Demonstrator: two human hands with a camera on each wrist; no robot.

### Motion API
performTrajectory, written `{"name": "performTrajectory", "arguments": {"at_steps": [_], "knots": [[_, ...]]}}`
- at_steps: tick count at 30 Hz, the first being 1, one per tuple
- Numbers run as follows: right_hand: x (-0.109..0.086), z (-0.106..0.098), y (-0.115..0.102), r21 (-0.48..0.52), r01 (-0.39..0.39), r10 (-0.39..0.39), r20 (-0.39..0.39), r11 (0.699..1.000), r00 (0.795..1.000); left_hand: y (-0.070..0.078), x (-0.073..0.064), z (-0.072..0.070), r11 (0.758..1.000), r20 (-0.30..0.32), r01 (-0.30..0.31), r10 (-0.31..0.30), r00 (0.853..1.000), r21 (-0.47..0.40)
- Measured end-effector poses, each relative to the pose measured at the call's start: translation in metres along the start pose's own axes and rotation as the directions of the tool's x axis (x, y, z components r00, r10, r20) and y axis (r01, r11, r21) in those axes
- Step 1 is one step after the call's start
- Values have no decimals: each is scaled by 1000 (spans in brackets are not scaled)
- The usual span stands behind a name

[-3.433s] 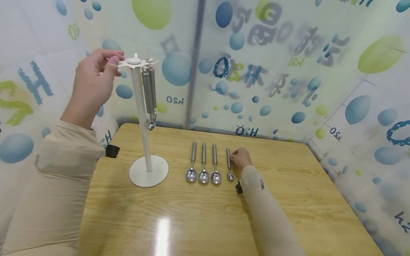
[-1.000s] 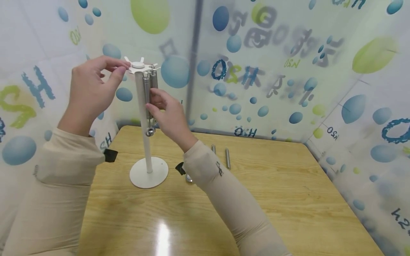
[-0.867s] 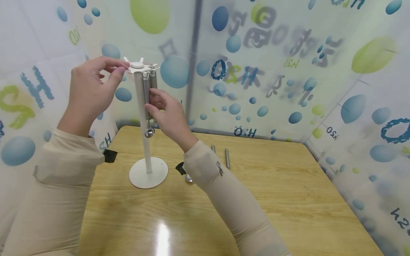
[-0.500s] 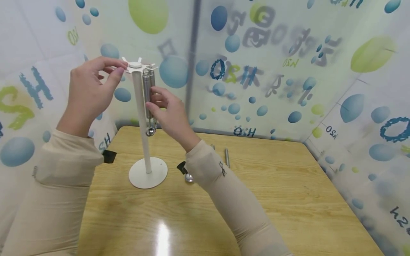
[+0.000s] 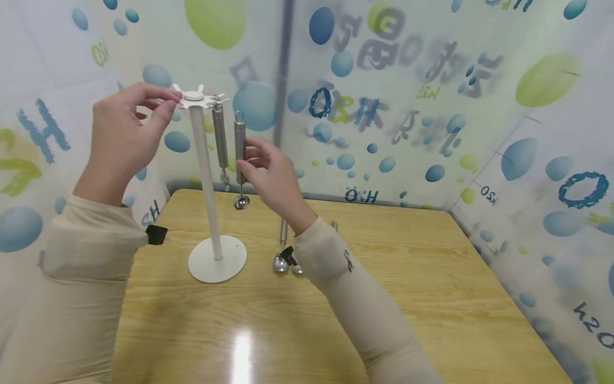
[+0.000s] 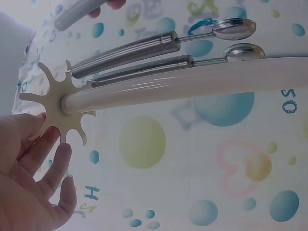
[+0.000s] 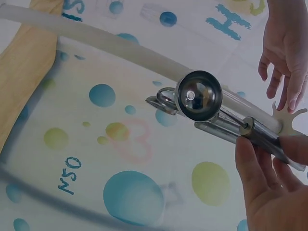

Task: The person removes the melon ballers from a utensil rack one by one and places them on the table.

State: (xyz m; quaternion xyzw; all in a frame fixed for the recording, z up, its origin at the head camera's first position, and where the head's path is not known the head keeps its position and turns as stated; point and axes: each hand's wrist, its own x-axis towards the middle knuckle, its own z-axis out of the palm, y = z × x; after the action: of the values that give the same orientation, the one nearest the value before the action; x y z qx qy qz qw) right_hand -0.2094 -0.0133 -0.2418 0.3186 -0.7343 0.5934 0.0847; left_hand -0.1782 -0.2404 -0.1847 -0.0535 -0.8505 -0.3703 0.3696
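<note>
My left hand (image 5: 122,138) pinches one arm of the hooked disc on top of a white utensil stand (image 5: 203,165). Beside it, my right hand (image 5: 280,181) grips a small metal scoop (image 5: 240,141) by its handle, between thumb and fingers. That scoop is upright, its ring free of the hooks and its small round bowl (image 7: 198,96) lowest. Two other metal scoops hang from the stand in the left wrist view, one nearer scoop (image 6: 130,54) and one scoop (image 6: 144,70) by the pole. In the head view they largely overlap.
On the wooden table (image 5: 431,298) lie several metal scoops (image 5: 281,261), partly hidden by my right sleeve. The stand's round white base (image 5: 232,269) rests toward the table's left. Patterned curtains (image 5: 384,133) enclose the back and sides.
My right hand moved from the scoops on the table to the stand, then drew a hanging scoop off its hook to the right. My left hand keeps its pinch on the disc.
</note>
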Motion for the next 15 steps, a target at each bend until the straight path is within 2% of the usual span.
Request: {"name": "performTrajectory", "arguments": {"at_steps": [8,15], "knots": [[-12,-24,23,-42,-48,48,-17,998,999,-4,-1,-1,999,-2,3,-3,1000,-32],[-25,-50,53,-36,-137,135,-55,990,989,-5,0,0,999,-13,1,-1,1000,-35]]}}
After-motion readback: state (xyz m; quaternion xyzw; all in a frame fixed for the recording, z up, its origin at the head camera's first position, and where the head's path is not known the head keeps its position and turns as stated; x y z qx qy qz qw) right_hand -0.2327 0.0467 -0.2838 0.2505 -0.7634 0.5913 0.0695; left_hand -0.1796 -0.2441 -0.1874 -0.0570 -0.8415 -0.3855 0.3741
